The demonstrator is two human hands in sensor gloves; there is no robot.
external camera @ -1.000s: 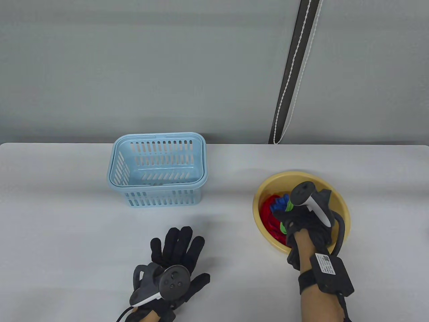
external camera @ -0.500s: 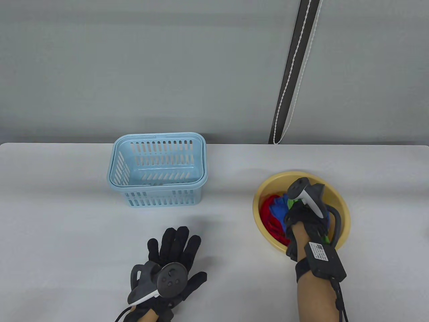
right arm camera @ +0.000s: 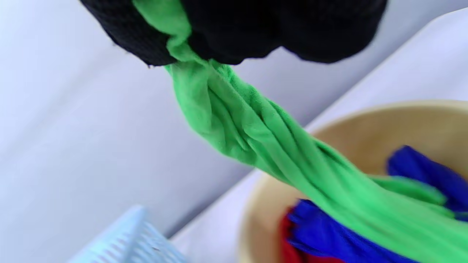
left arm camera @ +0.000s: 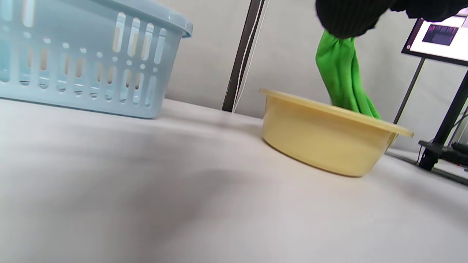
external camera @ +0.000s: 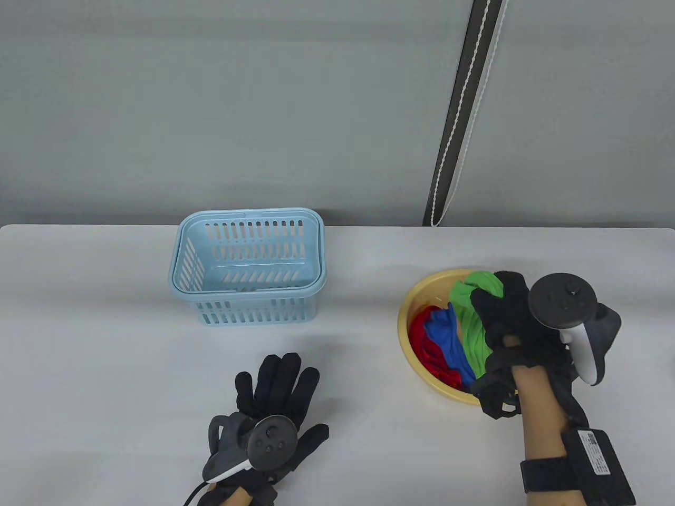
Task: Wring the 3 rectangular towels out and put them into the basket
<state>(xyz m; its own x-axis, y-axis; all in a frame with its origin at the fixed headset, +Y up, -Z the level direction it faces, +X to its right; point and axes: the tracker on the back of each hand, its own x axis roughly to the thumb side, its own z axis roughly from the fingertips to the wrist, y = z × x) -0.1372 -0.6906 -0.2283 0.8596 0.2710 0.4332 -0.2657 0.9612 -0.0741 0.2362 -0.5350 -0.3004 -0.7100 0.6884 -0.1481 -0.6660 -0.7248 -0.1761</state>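
Observation:
My right hand (external camera: 503, 316) grips the green towel (external camera: 472, 321) and holds its top above the yellow basin (external camera: 416, 303); the towel's lower end still hangs inside. The right wrist view shows the green towel (right arm camera: 263, 146) stretched from my fist (right arm camera: 234, 29) down into the basin (right arm camera: 365, 128). A blue towel (external camera: 448, 342) and a red towel (external camera: 427, 350) lie in the basin. The light blue basket (external camera: 248, 266) stands on the table at the left, with nothing seen inside. My left hand (external camera: 279, 390) lies flat on the table, fingers spread, holding nothing.
The white table (external camera: 105, 342) reaches back to a grey wall. A dark strip with a beaded cord (external camera: 459, 116) hangs behind the basin. In the left wrist view a monitor on a stand (left arm camera: 438, 36) is at the far right, off the table.
My right hand has closed on the green towel and risen up and to the right, pulling it partly out of the basin. The left hand has stayed in place.

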